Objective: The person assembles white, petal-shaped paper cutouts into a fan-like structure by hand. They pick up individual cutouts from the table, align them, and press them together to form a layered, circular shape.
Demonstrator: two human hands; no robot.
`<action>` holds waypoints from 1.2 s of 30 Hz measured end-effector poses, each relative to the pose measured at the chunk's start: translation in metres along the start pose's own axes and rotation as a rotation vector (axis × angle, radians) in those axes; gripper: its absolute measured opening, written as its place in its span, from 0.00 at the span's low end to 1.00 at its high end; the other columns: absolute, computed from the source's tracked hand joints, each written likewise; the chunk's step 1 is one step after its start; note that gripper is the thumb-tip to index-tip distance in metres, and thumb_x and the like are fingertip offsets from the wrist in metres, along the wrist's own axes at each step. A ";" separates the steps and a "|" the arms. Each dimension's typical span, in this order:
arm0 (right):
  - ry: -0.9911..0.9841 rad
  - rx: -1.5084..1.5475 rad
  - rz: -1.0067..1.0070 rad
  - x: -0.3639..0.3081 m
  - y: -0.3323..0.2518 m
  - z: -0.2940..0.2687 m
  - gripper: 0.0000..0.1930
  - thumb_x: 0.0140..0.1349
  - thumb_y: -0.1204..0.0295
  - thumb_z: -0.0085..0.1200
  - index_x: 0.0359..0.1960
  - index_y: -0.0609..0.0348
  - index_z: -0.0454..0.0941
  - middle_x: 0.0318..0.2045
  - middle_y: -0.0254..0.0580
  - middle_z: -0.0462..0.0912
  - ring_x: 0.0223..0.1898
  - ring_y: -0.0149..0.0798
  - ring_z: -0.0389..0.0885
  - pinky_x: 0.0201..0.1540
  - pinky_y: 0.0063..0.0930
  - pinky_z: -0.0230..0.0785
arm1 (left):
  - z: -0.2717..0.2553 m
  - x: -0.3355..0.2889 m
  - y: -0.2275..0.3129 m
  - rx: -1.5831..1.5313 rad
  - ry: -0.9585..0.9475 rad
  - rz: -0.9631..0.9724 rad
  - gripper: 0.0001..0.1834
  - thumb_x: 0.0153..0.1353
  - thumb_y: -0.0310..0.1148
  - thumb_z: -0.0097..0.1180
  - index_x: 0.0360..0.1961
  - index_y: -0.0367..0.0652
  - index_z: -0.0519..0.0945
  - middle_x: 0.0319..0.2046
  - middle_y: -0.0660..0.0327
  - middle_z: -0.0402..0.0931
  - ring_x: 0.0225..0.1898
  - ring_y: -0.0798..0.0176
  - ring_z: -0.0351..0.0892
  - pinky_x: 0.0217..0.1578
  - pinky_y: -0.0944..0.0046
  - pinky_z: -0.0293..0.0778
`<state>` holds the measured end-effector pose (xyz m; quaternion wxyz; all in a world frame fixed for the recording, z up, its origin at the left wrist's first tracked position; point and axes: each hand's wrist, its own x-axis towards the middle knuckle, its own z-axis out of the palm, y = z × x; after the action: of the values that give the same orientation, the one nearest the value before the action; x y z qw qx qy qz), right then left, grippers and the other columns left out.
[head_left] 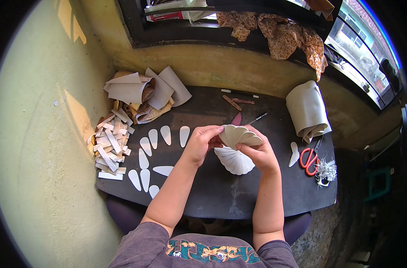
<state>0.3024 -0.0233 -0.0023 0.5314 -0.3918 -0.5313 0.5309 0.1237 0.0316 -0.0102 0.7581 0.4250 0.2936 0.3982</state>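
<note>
Shirt print (212, 251): large teal letter-like shapes. Fingers of left hand (199, 145) and right hand (262, 154) both grasp the fanned pale teardrop pieces (236, 135), held above mid-bench. Bench (221, 201): open surface along curved front edge; red-handled scissors (311, 157) near right edge.

The person wears a faded dark purplish-grey T-shirt (143, 249) with short sleeves and a teal-and-tan chest print (212, 252).

The fanned pieces (234, 134) look smooth and matt, the tabletop (212, 196) scuffed, the scissor handles (307, 167) plastic.
</note>
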 end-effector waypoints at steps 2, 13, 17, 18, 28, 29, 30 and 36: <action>-0.025 0.016 -0.015 0.000 -0.002 0.001 0.17 0.51 0.83 0.52 0.45 0.61 0.72 0.38 0.33 0.76 0.42 0.27 0.72 0.46 0.23 0.64 | -0.001 0.000 0.000 -0.021 0.001 -0.033 0.13 0.59 0.36 0.48 0.34 0.38 0.79 0.27 0.61 0.79 0.29 0.69 0.77 0.32 0.72 0.71; 0.020 -0.301 -0.251 0.002 -0.004 0.005 0.16 0.48 0.86 0.53 0.38 0.56 0.78 0.35 0.36 0.74 0.39 0.33 0.72 0.42 0.23 0.64 | 0.000 0.005 -0.005 -0.066 0.046 -0.061 0.13 0.60 0.39 0.50 0.36 0.41 0.79 0.27 0.62 0.79 0.29 0.70 0.77 0.31 0.73 0.70; 0.024 -0.356 -0.351 0.002 -0.007 0.007 0.16 0.45 0.87 0.55 0.37 0.57 0.80 0.33 0.37 0.75 0.36 0.34 0.74 0.38 0.23 0.65 | 0.001 0.005 -0.006 -0.060 0.097 -0.061 0.13 0.60 0.39 0.49 0.35 0.41 0.78 0.26 0.63 0.78 0.28 0.71 0.77 0.28 0.74 0.70; 0.012 -0.359 -0.385 0.002 -0.007 0.008 0.17 0.44 0.87 0.55 0.36 0.57 0.80 0.32 0.38 0.75 0.35 0.34 0.74 0.38 0.23 0.65 | -0.001 0.007 -0.008 -0.055 0.112 -0.059 0.13 0.61 0.39 0.49 0.35 0.41 0.78 0.26 0.63 0.78 0.27 0.71 0.77 0.27 0.75 0.70; 0.275 0.066 -0.179 -0.004 -0.014 0.013 0.11 0.49 0.82 0.59 0.35 0.68 0.76 0.31 0.37 0.79 0.34 0.27 0.76 0.39 0.20 0.67 | 0.002 0.007 0.001 -0.078 0.256 0.039 0.14 0.62 0.41 0.47 0.37 0.41 0.75 0.27 0.61 0.78 0.26 0.69 0.78 0.26 0.74 0.72; 0.302 0.038 -0.123 -0.001 -0.011 0.012 0.10 0.50 0.81 0.59 0.35 0.68 0.76 0.31 0.37 0.80 0.33 0.27 0.76 0.38 0.20 0.68 | 0.005 0.005 0.001 -0.074 0.232 0.033 0.14 0.62 0.41 0.47 0.37 0.41 0.75 0.27 0.61 0.78 0.26 0.69 0.78 0.27 0.74 0.72; 0.289 0.044 -0.114 0.001 -0.007 0.011 0.10 0.51 0.79 0.59 0.35 0.67 0.76 0.30 0.36 0.80 0.33 0.26 0.76 0.38 0.20 0.68 | 0.006 0.003 0.000 -0.042 0.213 0.034 0.14 0.62 0.42 0.47 0.37 0.42 0.75 0.27 0.62 0.78 0.27 0.68 0.78 0.27 0.74 0.72; 0.263 0.056 -0.022 0.001 -0.007 0.012 0.10 0.49 0.79 0.60 0.34 0.66 0.76 0.30 0.37 0.80 0.33 0.27 0.76 0.39 0.22 0.67 | 0.010 -0.001 0.002 0.030 0.182 0.063 0.15 0.62 0.43 0.46 0.38 0.43 0.76 0.27 0.63 0.78 0.28 0.68 0.79 0.27 0.74 0.70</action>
<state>0.2918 -0.0248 0.0066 0.6130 -0.4369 -0.4465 0.4837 0.1307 0.0276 -0.0036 0.7089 0.4072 0.3537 0.4545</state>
